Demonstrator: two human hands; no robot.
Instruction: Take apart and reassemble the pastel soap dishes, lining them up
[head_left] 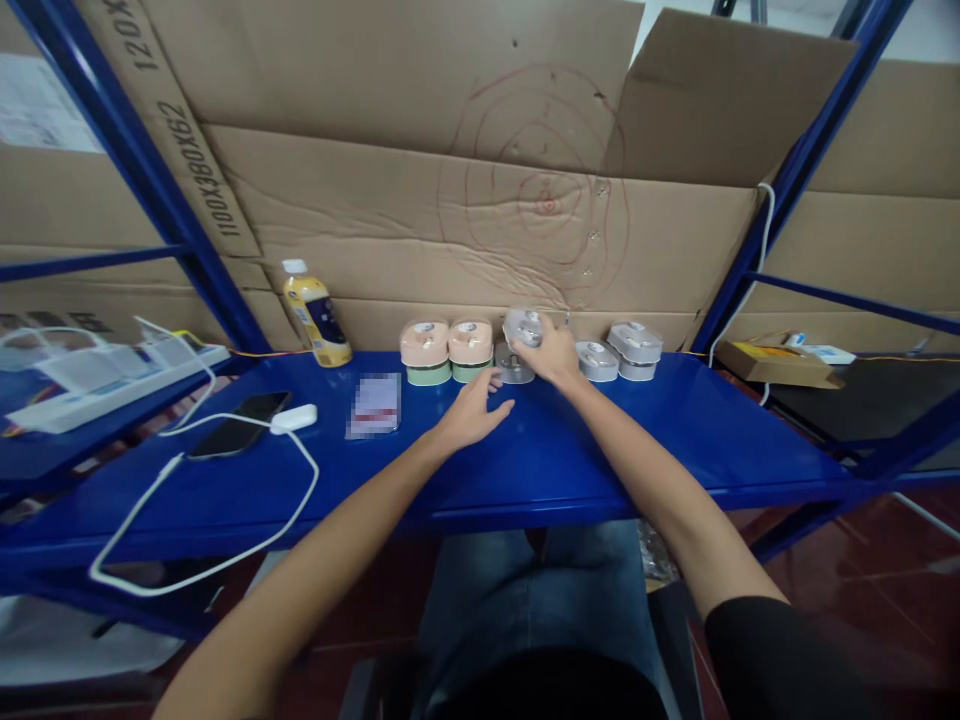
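Note:
My right hand (557,352) grips a small grey round-cornered box (523,326) with a clear domed lid. It is directly over another grey box (516,366) on the shelf; whether the two touch I cannot tell. Fingers apart, my left hand (472,412) is just in front of that lower box and appears to hold nothing. Left of them are two stacks, each with a pink box (424,343) on a green box (428,374). To the right sit a single grey box (598,361) and a stack topped by a grey box (635,342).
On the blue shelf (570,460) a blurred card (374,405), a yellow drink bottle (318,315) and a black phone (240,425) lie or stand to the left. A white cable (306,500) loops over the front edge. Cardboard (360,220) walls off the back.

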